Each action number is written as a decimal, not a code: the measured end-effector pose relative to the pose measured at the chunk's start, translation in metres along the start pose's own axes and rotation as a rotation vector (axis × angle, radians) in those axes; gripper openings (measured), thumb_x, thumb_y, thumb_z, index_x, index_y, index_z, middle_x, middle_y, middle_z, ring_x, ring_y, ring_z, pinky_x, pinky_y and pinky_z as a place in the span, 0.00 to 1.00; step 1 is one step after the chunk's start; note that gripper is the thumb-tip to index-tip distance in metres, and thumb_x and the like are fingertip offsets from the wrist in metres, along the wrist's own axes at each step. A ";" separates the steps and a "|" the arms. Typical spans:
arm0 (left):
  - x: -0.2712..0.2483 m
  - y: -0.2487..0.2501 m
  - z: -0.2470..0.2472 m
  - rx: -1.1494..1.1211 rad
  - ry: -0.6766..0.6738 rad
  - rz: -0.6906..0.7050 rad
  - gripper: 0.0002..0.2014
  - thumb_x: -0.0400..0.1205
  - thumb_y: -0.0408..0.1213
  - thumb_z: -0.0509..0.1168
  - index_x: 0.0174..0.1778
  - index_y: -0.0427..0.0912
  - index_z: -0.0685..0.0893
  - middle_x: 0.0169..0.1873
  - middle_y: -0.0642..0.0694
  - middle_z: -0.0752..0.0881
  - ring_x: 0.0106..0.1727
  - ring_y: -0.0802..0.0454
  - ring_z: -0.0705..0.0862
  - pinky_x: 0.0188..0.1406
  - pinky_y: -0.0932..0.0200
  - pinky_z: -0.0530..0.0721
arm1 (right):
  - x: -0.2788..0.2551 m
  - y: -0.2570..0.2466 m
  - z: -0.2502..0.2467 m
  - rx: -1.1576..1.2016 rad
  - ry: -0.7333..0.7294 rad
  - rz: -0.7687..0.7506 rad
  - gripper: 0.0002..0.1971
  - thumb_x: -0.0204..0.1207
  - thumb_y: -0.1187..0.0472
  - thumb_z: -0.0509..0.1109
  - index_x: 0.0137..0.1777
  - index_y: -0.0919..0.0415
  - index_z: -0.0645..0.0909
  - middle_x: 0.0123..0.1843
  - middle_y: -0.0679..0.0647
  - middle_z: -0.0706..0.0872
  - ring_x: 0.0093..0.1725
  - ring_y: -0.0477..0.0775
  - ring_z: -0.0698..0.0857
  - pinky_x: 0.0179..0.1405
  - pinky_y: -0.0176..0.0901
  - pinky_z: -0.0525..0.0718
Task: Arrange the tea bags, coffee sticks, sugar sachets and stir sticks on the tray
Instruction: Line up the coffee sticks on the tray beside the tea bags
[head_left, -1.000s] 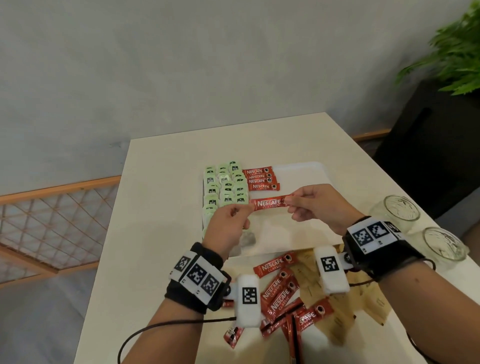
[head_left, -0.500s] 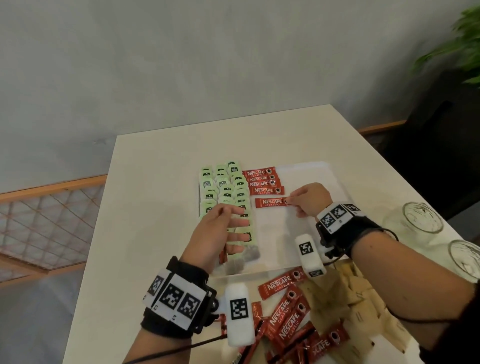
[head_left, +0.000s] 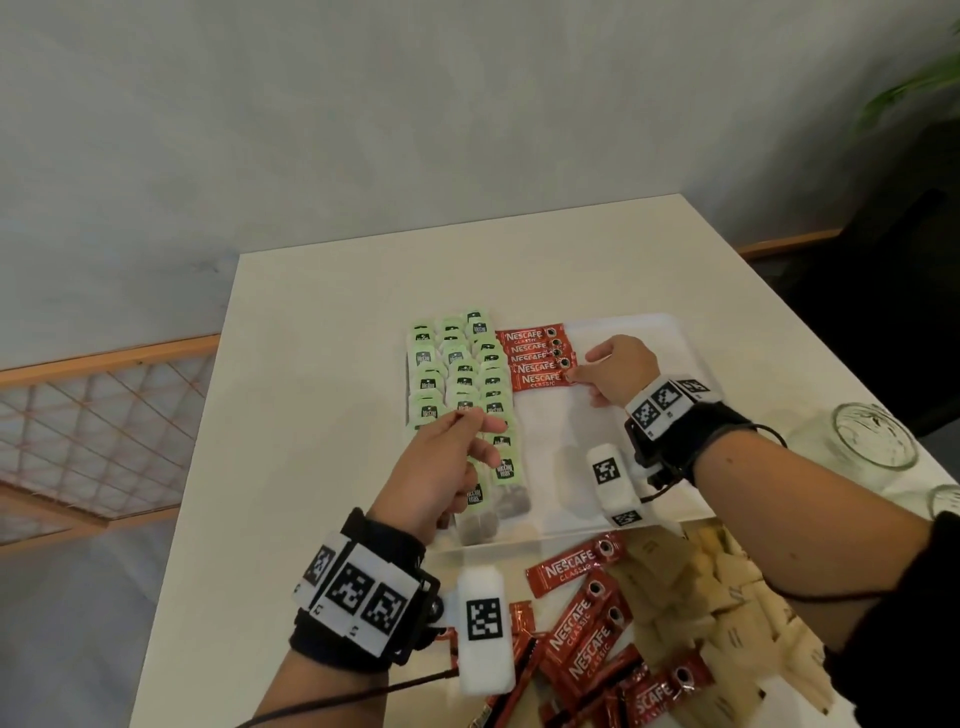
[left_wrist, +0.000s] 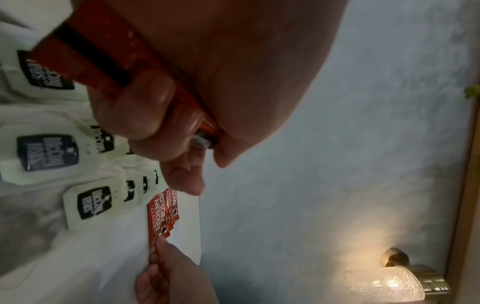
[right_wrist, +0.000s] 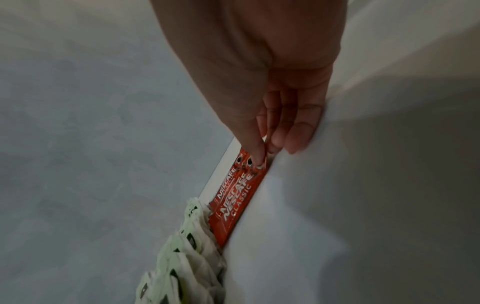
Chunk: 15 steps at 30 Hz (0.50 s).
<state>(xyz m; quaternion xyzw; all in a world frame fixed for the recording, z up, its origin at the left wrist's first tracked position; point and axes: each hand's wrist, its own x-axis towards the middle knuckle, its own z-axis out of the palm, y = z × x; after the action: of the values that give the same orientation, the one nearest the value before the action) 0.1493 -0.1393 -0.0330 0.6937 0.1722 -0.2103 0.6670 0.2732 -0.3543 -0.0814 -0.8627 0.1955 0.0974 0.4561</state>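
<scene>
Cream table (head_left: 322, 322), its far edge toward the wall. White tray (head_left: 628, 332) flat at centre. Loose red coffee sticks (head_left: 576, 566) strewn at 6 o'clock, just off the tray's near edge. Tan sugar sachets (head_left: 691, 582) heaped at 5 o'clock, touching the sticks. Two clear glass jars (head_left: 872, 436) at 3 o'clock, near the table's right edge
</scene>
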 end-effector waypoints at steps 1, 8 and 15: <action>0.000 0.001 0.001 -0.050 -0.033 -0.030 0.20 0.88 0.53 0.55 0.54 0.43 0.85 0.29 0.49 0.81 0.17 0.59 0.61 0.14 0.67 0.57 | -0.001 0.000 -0.001 0.003 0.007 0.002 0.19 0.68 0.59 0.83 0.52 0.60 0.78 0.36 0.57 0.86 0.30 0.53 0.84 0.42 0.51 0.91; -0.004 0.005 0.019 -0.324 -0.281 -0.170 0.44 0.74 0.78 0.44 0.58 0.40 0.81 0.28 0.46 0.80 0.14 0.60 0.59 0.14 0.72 0.53 | -0.035 0.009 -0.018 0.137 0.020 -0.128 0.17 0.68 0.57 0.82 0.52 0.61 0.81 0.47 0.56 0.82 0.40 0.53 0.82 0.31 0.43 0.84; -0.021 0.000 0.052 -0.198 -0.402 -0.178 0.52 0.68 0.83 0.37 0.63 0.40 0.77 0.29 0.46 0.79 0.14 0.61 0.59 0.13 0.73 0.55 | -0.132 0.022 -0.039 0.217 -0.200 -0.429 0.05 0.73 0.56 0.78 0.48 0.51 0.89 0.40 0.52 0.81 0.34 0.48 0.80 0.36 0.40 0.83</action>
<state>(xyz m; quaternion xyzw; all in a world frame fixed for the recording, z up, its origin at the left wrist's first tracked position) 0.1282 -0.1903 -0.0227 0.5513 0.1162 -0.3844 0.7313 0.1441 -0.3647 -0.0299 -0.8166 -0.0286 0.0619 0.5732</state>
